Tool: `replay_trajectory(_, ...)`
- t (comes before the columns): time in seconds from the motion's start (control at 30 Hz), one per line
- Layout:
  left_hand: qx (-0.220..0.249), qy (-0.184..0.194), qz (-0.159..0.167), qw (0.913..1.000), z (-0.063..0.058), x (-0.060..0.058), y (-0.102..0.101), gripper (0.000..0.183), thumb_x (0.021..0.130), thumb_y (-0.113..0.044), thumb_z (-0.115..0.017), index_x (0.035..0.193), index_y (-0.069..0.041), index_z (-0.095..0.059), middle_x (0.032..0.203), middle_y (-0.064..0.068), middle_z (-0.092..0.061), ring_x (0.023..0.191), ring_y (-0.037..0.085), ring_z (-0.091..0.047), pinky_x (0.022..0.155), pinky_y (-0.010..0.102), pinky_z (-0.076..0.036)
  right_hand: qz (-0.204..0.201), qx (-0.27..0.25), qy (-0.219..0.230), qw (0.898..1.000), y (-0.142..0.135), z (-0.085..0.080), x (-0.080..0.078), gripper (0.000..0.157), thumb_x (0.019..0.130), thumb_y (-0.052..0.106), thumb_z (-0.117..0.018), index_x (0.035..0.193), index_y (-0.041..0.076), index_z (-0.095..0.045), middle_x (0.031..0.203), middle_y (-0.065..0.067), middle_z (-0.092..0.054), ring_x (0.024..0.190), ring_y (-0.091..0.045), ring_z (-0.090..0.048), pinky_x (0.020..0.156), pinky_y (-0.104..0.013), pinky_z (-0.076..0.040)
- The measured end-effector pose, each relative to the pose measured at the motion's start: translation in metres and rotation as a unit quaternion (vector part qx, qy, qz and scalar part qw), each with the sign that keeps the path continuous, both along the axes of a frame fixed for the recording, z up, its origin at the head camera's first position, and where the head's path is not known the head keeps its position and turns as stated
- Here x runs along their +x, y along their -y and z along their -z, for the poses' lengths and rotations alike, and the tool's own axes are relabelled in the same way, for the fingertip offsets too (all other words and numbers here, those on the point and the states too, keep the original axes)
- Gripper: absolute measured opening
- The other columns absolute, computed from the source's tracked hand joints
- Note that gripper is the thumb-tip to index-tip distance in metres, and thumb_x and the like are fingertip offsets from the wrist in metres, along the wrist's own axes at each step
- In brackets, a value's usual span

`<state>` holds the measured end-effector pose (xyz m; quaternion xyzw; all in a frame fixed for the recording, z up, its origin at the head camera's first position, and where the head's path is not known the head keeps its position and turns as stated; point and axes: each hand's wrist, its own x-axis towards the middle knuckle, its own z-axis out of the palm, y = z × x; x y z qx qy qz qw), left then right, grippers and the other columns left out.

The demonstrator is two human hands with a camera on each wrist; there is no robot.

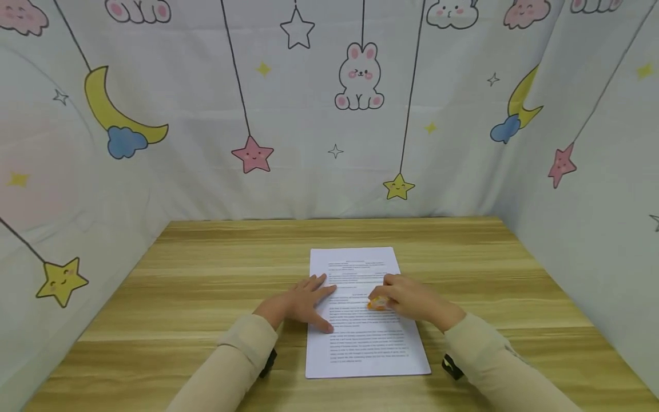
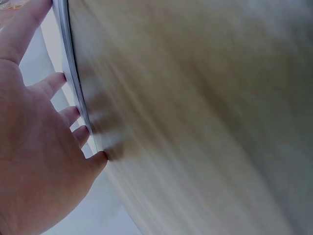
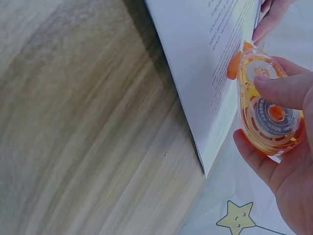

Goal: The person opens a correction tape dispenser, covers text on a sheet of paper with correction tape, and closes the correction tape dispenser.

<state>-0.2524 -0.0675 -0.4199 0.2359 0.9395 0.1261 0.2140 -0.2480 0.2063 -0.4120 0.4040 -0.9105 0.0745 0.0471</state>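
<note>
A stack of printed paper (image 1: 360, 349) lies on the wooden table, its text lines running across the sheet. My left hand (image 1: 304, 302) rests with spread fingers on the left edge of the stack; the left wrist view shows the fingertips (image 2: 57, 81) along that edge. In my right hand (image 1: 412, 297) is an orange, see-through correction tape dispenser (image 3: 271, 105), gripped between thumb and fingers. Its orange tip points down at the printed lines near the middle of the page. Whether the tip touches the paper cannot be told.
The wood-grained table (image 1: 231, 257) stretches out on both sides of the paper. Behind and beside it hangs a white curtain (image 1: 309, 194) printed with stars, moons and rabbits. Dark straps (image 1: 452, 366) show under both wrists.
</note>
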Motion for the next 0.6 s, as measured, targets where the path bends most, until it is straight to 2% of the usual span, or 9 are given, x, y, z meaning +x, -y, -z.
replay_trajectory(0.33, -0.001, 0.007, -0.006, 1.0000, -0.004, 0.001, -0.002, 0.092, 0.072, -0.057, -0.068, 0.146, -0.025, -0.025, 0.157, 0.005, -0.004, 0.144, 0.029, -0.002, 0.113, 0.052, -0.009, -0.007, 0.020, -0.008, 1.000, 0.002, -0.001, -0.001, 0.028, 0.083, 0.005, -0.062, 0.101, 0.025, -0.068, 0.080, 0.005, -0.052, 0.067, -0.006, -0.039, 0.059, -0.017, -0.036)
replay_trajectory(0.6, 0.002, 0.012, -0.006, 0.9999, -0.006, 0.003, -0.003, 0.091, 0.072, -0.055, -0.069, 0.146, -0.024, -0.025, 0.157, 0.006, -0.005, 0.144, 0.029, -0.002, 0.114, 0.052, -0.008, -0.010, -0.012, -0.009, 1.000, -0.010, -0.001, -0.004, 0.033, 0.080, -0.003, -0.060, 0.099, 0.022, -0.067, 0.078, 0.004, -0.050, 0.066, -0.007, -0.038, 0.060, -0.018, -0.035)
